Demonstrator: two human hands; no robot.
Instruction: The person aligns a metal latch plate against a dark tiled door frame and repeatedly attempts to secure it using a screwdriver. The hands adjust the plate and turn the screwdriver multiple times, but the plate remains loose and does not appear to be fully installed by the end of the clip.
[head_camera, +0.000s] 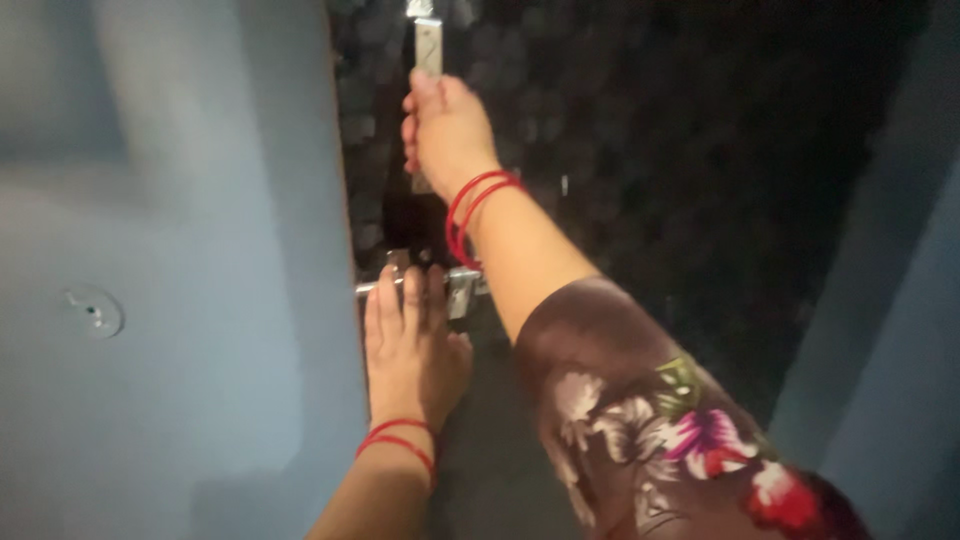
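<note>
1. Nearest, at 5 o'clock, a floral sleeve (680, 440) covered the right upper arm.
2. At 6 o'clock, the left hand (412, 350) lay flat, fingers together and not gripping, on a dark door (700, 150), fingertips touching a metal latch (462, 288).
3. Farther, at 12 o'clock, the right hand (445, 130) was clamped around a vertical metal handle (428, 45).
4. The door appeared closed or nearly so against its frame; whether the latch was fastened could not be told.
5. A pale blue wall (180, 250) filled 9 o'clock, bearing a small round fitting (93, 312). The room was dim.
</note>
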